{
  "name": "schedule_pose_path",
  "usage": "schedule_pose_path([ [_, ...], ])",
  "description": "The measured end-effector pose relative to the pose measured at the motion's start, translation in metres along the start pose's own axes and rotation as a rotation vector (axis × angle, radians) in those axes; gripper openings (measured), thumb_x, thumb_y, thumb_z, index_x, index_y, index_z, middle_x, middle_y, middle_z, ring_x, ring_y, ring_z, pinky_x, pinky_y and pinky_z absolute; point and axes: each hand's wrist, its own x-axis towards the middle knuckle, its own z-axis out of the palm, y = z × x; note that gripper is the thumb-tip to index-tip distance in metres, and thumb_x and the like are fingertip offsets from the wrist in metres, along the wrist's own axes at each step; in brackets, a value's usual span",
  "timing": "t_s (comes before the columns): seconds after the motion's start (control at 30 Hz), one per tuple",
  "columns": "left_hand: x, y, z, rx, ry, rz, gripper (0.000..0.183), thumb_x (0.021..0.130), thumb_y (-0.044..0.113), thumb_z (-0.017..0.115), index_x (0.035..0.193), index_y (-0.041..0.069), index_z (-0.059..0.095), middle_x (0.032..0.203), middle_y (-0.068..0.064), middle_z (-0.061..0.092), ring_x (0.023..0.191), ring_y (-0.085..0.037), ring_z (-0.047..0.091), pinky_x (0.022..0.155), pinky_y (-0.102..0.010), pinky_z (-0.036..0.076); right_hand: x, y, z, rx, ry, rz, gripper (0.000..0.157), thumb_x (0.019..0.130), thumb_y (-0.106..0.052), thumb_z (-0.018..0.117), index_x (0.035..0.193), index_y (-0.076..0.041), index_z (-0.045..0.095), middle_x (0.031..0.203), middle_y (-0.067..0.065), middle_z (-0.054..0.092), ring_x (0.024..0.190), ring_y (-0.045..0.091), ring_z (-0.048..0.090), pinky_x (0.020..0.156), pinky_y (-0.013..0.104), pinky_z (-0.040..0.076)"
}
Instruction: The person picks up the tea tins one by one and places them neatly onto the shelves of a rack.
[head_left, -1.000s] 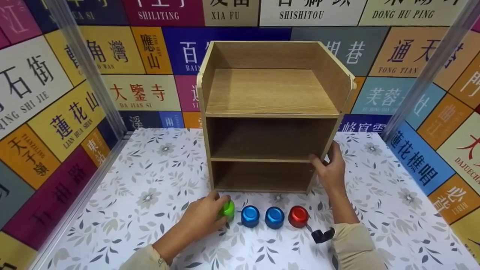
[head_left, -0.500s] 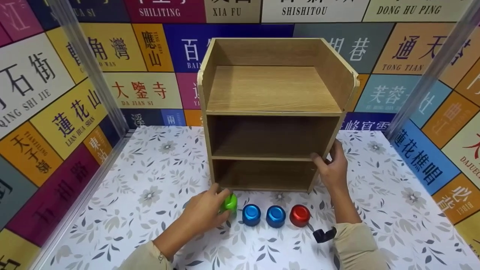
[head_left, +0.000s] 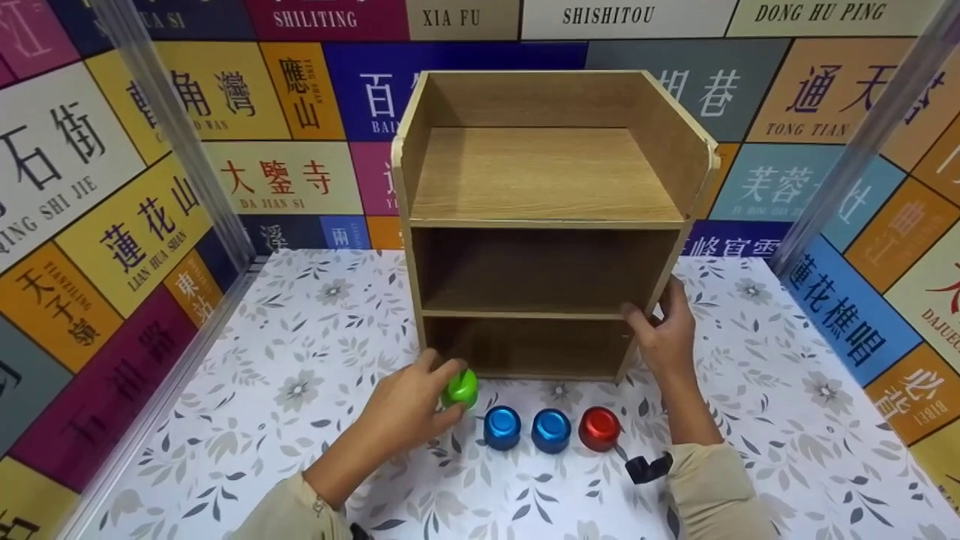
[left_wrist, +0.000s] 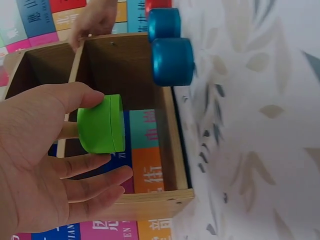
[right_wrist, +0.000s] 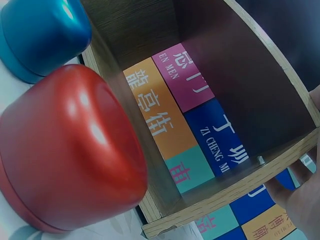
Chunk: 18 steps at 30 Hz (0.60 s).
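My left hand [head_left: 409, 397] pinches a small green canister [head_left: 463, 390] between thumb and fingers, in front of the shelf's lower left corner. In the left wrist view, the green canister [left_wrist: 101, 125] is clear of the table, and the other fingers are spread below it. My right hand [head_left: 667, 337] grips the right side panel of the wooden shelf [head_left: 547, 176], its thumb at the front edge by the middle board. Two blue canisters, the left one [head_left: 502, 427] and the right one [head_left: 551, 430], stand in a row with a red canister [head_left: 599, 428] before the shelf.
The shelf has a top tray and two open compartments below. A table with a leaf-patterned cover [head_left: 300, 390] lies under everything. Walls of coloured name panels [head_left: 277, 184] enclose the back and sides. A black device [head_left: 648, 469] sits near the right cuff.
My left hand has lifted the green canister and brought it slightly up and right, toward the shelf's lower front. The right hand keeps its grip on the shelf; the other canisters stay put.
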Motion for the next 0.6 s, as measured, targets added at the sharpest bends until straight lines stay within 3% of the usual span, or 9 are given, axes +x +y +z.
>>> schedule_pose_path([
  [0.23,0.008,0.007,-0.012,-0.023,0.013,0.009,0.051,0.080,0.045,0.066,0.127,0.032,0.051,0.096,0.005,0.045,0.071,-0.012,0.050,0.058,-0.024,0.044,0.000,-0.001,-0.002,-0.003,0.011,0.010,0.058,0.080,-0.004,0.068,0.133,-0.011,0.046,0.125,0.009,0.054,0.117,0.018,0.052,0.086,0.026,0.050],
  [0.6,0.018,0.011,-0.034,0.000,0.130,0.019,0.049,0.080,0.047,0.063,0.126,0.032,0.054,0.094,0.006,0.048,0.065,-0.008,0.048,0.054,-0.022,0.040,0.001,-0.003,0.002,-0.019,-0.010,-0.008,0.059,0.081,-0.006,0.067,0.135,-0.016,0.045,0.127,0.005,0.053,0.120,0.018,0.050,0.089,0.032,0.049],
])
